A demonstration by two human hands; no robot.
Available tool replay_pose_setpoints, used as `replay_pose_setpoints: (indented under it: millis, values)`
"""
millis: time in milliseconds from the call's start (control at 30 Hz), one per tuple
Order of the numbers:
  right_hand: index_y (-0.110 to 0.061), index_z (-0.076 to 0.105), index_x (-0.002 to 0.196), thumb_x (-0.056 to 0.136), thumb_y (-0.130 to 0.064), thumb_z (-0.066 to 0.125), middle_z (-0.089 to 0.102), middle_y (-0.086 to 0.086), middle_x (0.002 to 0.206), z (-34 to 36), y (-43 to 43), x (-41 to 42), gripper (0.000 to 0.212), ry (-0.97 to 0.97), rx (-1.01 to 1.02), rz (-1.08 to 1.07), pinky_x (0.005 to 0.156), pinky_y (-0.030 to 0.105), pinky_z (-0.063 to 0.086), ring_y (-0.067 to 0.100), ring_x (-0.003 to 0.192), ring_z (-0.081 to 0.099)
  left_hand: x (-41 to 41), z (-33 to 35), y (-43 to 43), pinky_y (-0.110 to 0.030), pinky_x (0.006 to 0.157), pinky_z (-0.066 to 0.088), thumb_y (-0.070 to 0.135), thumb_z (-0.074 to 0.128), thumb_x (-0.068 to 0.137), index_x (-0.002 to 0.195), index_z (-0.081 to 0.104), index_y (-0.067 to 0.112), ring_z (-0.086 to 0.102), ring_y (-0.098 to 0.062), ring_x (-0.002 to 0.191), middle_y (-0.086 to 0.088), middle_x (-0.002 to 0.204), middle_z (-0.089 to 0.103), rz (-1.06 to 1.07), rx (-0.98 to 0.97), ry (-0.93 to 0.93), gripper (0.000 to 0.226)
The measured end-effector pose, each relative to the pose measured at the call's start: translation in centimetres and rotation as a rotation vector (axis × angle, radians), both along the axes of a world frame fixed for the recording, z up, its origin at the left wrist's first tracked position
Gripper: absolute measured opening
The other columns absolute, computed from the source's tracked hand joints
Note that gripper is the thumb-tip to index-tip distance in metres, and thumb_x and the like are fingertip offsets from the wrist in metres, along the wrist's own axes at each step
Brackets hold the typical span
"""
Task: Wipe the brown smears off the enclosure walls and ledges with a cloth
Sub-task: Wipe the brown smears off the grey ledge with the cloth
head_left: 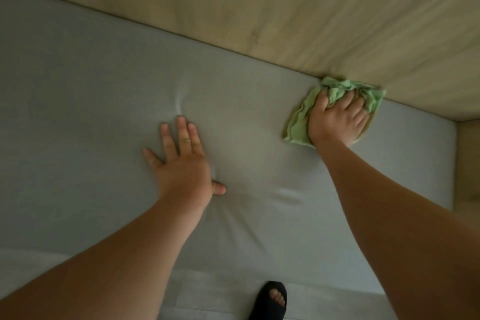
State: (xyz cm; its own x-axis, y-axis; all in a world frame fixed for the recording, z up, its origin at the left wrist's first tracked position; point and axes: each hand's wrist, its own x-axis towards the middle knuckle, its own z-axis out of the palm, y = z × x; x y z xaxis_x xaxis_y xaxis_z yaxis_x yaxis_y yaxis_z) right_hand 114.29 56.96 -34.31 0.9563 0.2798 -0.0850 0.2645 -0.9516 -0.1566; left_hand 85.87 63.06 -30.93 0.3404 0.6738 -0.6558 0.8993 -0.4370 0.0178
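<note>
Cloth (pixel 298 125), pale green and crumpled, lies under the right hand (pixel 337 117), bunched up ahead of the fingertips where it meets the foot of the wall (pixel 285 8). The right hand grips it: the fingers curl down into the folds and the thumb lies along the side nearer the left hand. A loose flap of fabric spreads out flat on that thumb side, and on the little-finger side a duller, tan-looking edge shows, though blur makes its colour hard to judge. The wall is light wood-grain panelling and runs as a slanting line beyond both hands, much closer to the right hand than to the left. Both hands bear on a grey padded surface (pixel 78 86), soft enough to dimple. The left hand (pixel 181 163) lies well apart from the cloth, nearer the person, pressed flat with fingers straight and spread and the thumb stuck out toward the right arm; it holds nothing, and creases radiate in the padding around its wrist. Outward of the right hand the padding ends against a side panel (pixel 467 163) of similar wood tone. Between the two bare forearms, close to the person, a dark open-toed slipper (pixel 267 288) shows with toes (pixel 278 297) visible.
</note>
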Motion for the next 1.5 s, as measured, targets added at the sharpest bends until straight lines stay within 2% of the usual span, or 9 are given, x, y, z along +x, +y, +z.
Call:
replay_pose_setpoints:
  millis: [267, 433, 700, 833, 1067, 1200, 1300, 1433, 1500]
  values:
    - [0.0, 0.014, 0.162, 0.102, -0.068, 0.023, 0.013, 0.018, 0.17, -0.8, 14.1, -11.9, 0.091, 0.027, 0.066, -0.126, 0.128, 0.047, -0.003, 0.035, 0.157, 0.011, -12.1, 2.8, 6.9, -0.047, 0.123, 0.027, 0.084, 0.059, 0.074, 0.163, 0.014, 0.006, 0.019, -0.03, 0.157, -0.013, 0.173, 0.007, -0.067, 0.235, -0.274, 0.127]
    - [0.002, 0.02, 0.16, 0.103, -0.064, 0.029, 0.019, 0.023, 0.167, -0.9, 20.1, -20.2, 0.088, 0.012, 0.059, 0.01, 0.127, 0.049, -0.001, 0.039, 0.155, 0.017, -21.4, 1.3, 10.3, -0.068, 0.121, 0.017, 0.097, 0.054, 0.059, 0.161, -0.02, 0.012, -0.01, -0.042, 0.157, -0.01, 0.171, -0.018, 0.278, 0.109, 0.021, 0.151]
    - [-0.02, 0.022, 0.164, 0.101, -0.063, 0.022, 0.021, 0.01, 0.17, -0.2, 26.7, -34.1, 0.077, 0.03, -0.006, 0.918, 0.128, 0.048, -0.001, 0.031, 0.158, 0.014, -20.9, -0.7, 10.8, -0.074, 0.118, 0.014, 0.092, 0.059, 0.063, 0.156, -0.031, 0.011, -0.022, -0.046, 0.153, -0.01, 0.165, -0.034, 0.323, 0.059, 0.064, 0.152]
    - [-0.031, 0.029, 0.162, 0.101, -0.063, 0.032, 0.029, 0.005, 0.168, 0.0, 22.2, -29.8, 0.069, 0.027, 0.03, 1.249, 0.129, 0.044, 0.002, 0.028, 0.157, 0.017, -20.8, -0.7, 10.7, -0.075, 0.117, 0.015, 0.092, 0.057, 0.065, 0.156, -0.03, 0.01, -0.02, -0.048, 0.153, -0.013, 0.165, -0.034, 0.315, 0.05, 0.07, 0.15]
    - [-0.012, 0.028, 0.162, 0.101, -0.061, 0.029, 0.027, 0.019, 0.166, -0.5, 22.2, -27.5, 0.078, -0.021, 0.015, 0.383, 0.128, 0.051, 0.005, 0.038, 0.155, 0.019, -20.4, -1.4, 10.8, -0.077, 0.116, 0.01, 0.091, 0.057, 0.064, 0.155, -0.03, 0.007, -0.022, -0.052, 0.151, -0.016, 0.164, -0.034, 0.336, 0.048, 0.057, 0.152]
    - [-0.005, 0.013, 0.164, 0.101, -0.065, 0.023, 0.014, 0.024, 0.168, -0.4, 29.3, -33.4, 0.087, 0.117, 0.003, 0.21, 0.126, 0.054, -0.005, 0.041, 0.156, 0.008, -21.1, -1.9, 10.6, -0.077, 0.117, 0.007, 0.092, 0.054, 0.064, 0.15, -0.037, 0.007, -0.025, -0.051, 0.15, -0.016, 0.162, -0.038, 0.338, 0.066, 0.024, 0.151]
    - [-0.009, 0.02, 0.163, 0.099, -0.065, 0.025, 0.019, 0.026, 0.166, -0.4, 32.2, -36.6, 0.085, 0.07, -0.013, 0.417, 0.126, 0.056, -0.003, 0.043, 0.154, 0.013, -21.0, -2.1, 10.8, -0.076, 0.117, 0.005, 0.091, 0.056, 0.065, 0.145, -0.041, 0.008, -0.028, -0.05, 0.15, -0.014, 0.161, -0.041, 0.338, 0.05, 0.025, 0.151]
    - [-0.032, 0.019, 0.165, 0.101, -0.065, 0.021, 0.015, 0.01, 0.172, 0.1, 30.3, -38.6, 0.072, 0.08, -0.012, 1.15, 0.128, 0.049, -0.004, 0.03, 0.159, 0.004, -21.0, -2.3, 11.0, -0.076, 0.118, 0.004, 0.091, 0.058, 0.064, 0.156, -0.029, 0.01, -0.027, -0.049, 0.15, -0.012, 0.163, -0.038, 0.341, 0.014, 0.05, 0.151]
    - [-0.041, 0.022, 0.163, 0.101, -0.067, 0.023, 0.018, 0.006, 0.172, 0.1, 27.1, -36.4, 0.068, 0.096, 0.012, 1.285, 0.128, 0.045, -0.003, 0.025, 0.16, 0.001, -20.8, -2.2, 11.1, -0.075, 0.118, 0.005, 0.092, 0.06, 0.064, 0.157, -0.028, 0.011, -0.027, -0.048, 0.151, -0.011, 0.163, -0.038, 0.341, 0.014, 0.065, 0.151]
